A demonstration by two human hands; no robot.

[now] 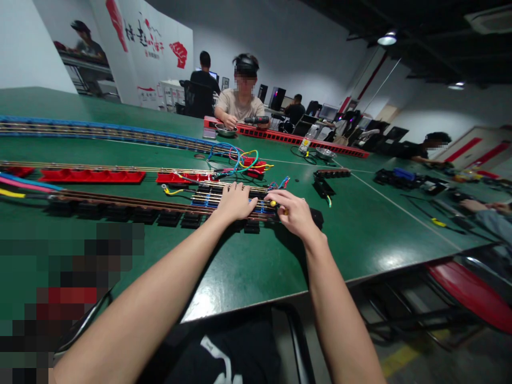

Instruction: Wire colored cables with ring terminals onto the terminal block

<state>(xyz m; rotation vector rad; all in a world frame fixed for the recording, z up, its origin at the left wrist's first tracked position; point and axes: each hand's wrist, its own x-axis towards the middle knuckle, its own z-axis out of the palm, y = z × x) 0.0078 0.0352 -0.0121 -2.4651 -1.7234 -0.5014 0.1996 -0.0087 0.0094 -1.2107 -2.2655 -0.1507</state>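
Note:
My left hand [236,201] lies with its fingers stretched over a long assembly of copper-coloured bars [160,201], where blue parts [206,198] show below the bars. Close to the right end of the same assembly, my right hand [294,212] is closed around a small yellow-handled tool [273,204]. Most of that tool is hidden by my fingers, so its exact kind does not show. Black blocks [168,217] run along the underside of the bars. A yellow wire [172,190] with a ring end lies left of my left hand.
Behind the bars are red holders [94,176], a blue curved rail [120,132] and looped coloured wires [240,160]. A black jointed piece [324,184] lies to the right. Across the green table [248,266], a person [244,98] sits by a metal bowl [226,130] and a power screwdriver [256,120].

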